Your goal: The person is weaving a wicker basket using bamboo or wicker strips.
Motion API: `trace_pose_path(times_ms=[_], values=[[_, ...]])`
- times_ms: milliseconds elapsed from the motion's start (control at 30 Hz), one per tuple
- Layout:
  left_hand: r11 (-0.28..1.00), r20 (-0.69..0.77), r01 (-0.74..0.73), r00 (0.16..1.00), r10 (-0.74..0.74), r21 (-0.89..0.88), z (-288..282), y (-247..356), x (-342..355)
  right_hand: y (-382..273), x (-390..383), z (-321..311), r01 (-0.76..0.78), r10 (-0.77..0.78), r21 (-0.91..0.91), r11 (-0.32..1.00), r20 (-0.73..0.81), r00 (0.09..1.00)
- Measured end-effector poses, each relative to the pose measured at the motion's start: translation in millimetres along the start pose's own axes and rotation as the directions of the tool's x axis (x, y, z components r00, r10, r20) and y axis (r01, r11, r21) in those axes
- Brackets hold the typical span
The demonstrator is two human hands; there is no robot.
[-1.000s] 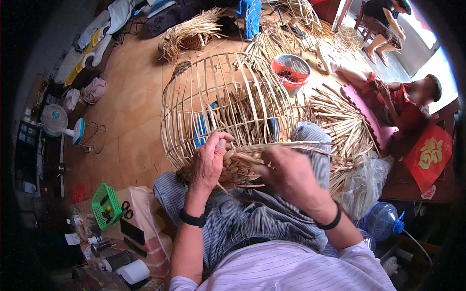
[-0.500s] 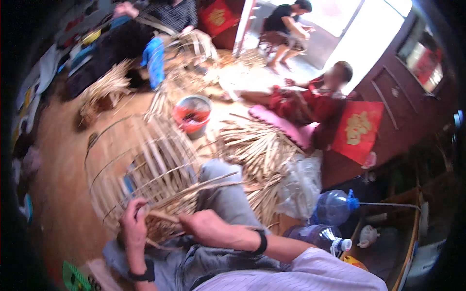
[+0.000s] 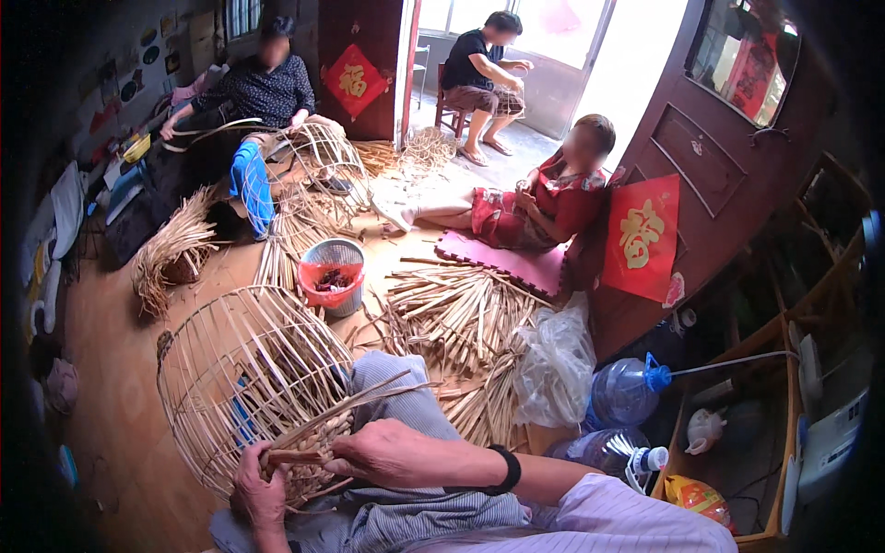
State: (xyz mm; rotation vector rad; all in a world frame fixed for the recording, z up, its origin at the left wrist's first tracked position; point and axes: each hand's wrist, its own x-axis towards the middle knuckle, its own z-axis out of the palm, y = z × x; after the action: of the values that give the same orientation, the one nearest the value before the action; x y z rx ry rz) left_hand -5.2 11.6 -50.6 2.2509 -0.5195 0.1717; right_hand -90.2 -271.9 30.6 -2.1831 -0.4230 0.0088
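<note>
A large, open-ribbed basket frame (image 3: 253, 364) leans on its side against my lap, with a thicker woven band of straw-like strips (image 3: 323, 433) along its near edge. My left hand (image 3: 258, 490) is closed at that edge, its thumb and fingers pinching the end of a brownish flat strip (image 3: 297, 457). My right hand (image 3: 383, 453) is closed on the same strip's other end, just above my knee. Long loose strips (image 3: 373, 396) stick out past the right hand toward the upper right. The right fingertips are partly hidden.
Dry stalks (image 3: 461, 309) lie beyond my knee, beside a clear plastic bag (image 3: 558, 364) and large water bottles (image 3: 627, 392). A bucket (image 3: 332, 276) stands behind the basket. One person sits on a pink mat (image 3: 502, 263), another by the doorway; a third handles a frame (image 3: 323, 157) at far left.
The whole view has shifted, so the scene sits lower and more to the left, and it is sharper. My right hand is slightly closer to the left, and both still grip the strip.
</note>
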Motion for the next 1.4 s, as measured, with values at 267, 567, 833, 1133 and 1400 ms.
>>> trace_pose_path(times_ms=[267, 567, 833, 1133, 1400], values=[[0.972, -0.098, -0.228, 0.967, 0.233, 0.065, 5.9, -12.8, 0.4, -108.4, -1.4, -83.8, 0.369, -0.391, 0.212, 0.905, 0.069, 0.918], [0.981, -0.109, -0.177, 0.977, 0.186, 0.083, 12.7, -0.2, 1.5, -170.6, -30.9, -108.2, 0.679, -0.695, 0.166, 0.716, 0.076, 0.715], [0.971, -0.153, -0.222, 0.96, 0.234, 0.087, 15.9, -8.6, 0.9, -163.5, -40.5, -102.2, 0.693, -0.7, 0.106, 0.713, 0.06, 0.711], [0.973, -0.118, -0.139, 0.98, 0.163, 0.186, 15.4, -0.1, 0.6, -25.5, 70.3, -76.7, 0.097, -0.152, -0.311, 0.945, -0.157, 0.976], [0.961, -0.165, -0.228, 0.953, 0.253, 0.156, 30.1, -11.5, -0.1, 210.4, 100.8, 20.9, -0.34, 0.216, -0.359, 0.869, -0.343, 0.914]])
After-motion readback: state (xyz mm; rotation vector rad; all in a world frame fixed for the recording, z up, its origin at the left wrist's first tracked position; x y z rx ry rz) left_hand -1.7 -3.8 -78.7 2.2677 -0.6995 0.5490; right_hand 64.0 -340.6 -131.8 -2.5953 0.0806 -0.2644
